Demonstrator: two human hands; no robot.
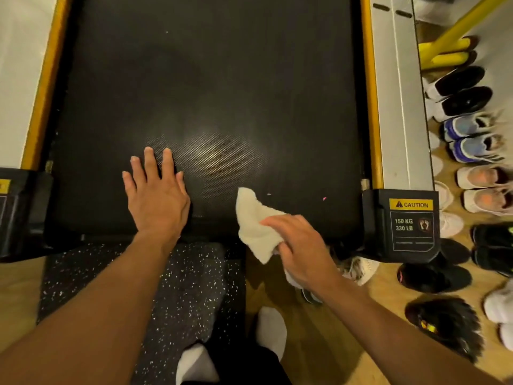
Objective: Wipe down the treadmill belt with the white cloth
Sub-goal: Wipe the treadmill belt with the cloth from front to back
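Bracing the flat left hand [156, 195] on the belt [211, 93], right hand [301, 245] loosely pinching the white cloth [256, 226]; that bunched cloth could slip mid-swipe.

Blurred right hand [302, 247], half-hidden white cloth [254, 223]

Head camera looks steeply down, close over the treadmill belt [211, 79]
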